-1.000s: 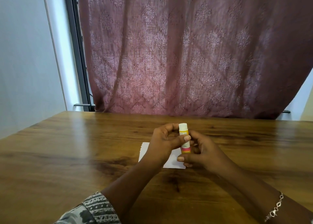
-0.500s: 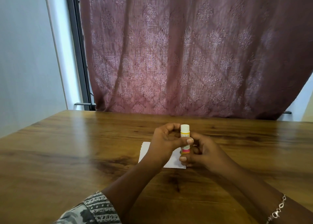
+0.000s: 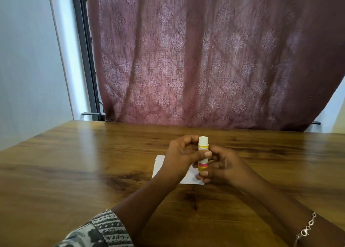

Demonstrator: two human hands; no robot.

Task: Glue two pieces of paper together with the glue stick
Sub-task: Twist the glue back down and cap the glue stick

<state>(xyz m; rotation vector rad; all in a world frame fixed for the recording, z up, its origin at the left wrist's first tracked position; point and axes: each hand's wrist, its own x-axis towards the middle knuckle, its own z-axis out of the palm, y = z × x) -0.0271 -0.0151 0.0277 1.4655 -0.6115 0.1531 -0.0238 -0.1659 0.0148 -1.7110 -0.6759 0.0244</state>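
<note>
Hardly anything differs from a second ago: the glue stick (image 3: 203, 146) stays upright at the same spot, its white cap still on top, and both hands keep their hold on it. Only the left thumb (image 3: 207, 154) has slid slightly lower on the tube, and the right thumb has shifted a little under the yellow base.

The left hand (image 3: 182, 153) comes in from the near left with its wrist bent. Its fingers are curled behind the upper part of the tube and the thumb is pressed across the front, pinching the label. The right hand (image 3: 227, 166) cups the lower end from the right, fingers curled together round the pink band and base. How its far fingertips lie cannot be told.

Both hands hover over the white paper (image 3: 159, 164), which lies flat on the middle of the desk (image 3: 74, 172), well short of the far edge and partly hidden by the wrists. Whether it is one sheet or two cannot be told.
</note>
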